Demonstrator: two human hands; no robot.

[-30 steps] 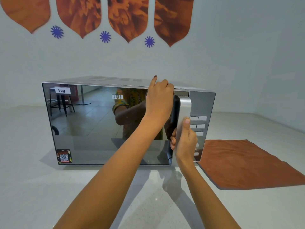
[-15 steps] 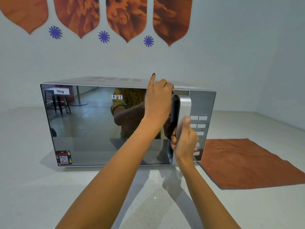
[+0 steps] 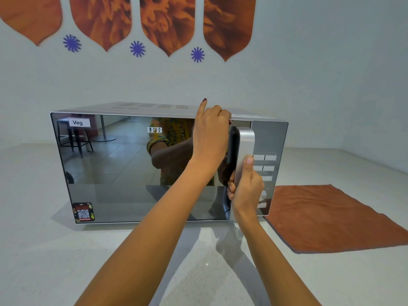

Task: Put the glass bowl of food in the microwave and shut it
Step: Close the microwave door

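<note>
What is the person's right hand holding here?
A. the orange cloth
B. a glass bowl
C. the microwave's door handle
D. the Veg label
C: the right hand is wrapped around the silver handle on the microwave, thumb pointing up along it, while the left hand rests at the door's top edge.

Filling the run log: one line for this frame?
left hand: braced on microwave top edge | right hand: gripping door handle | bowl: not visible
</note>
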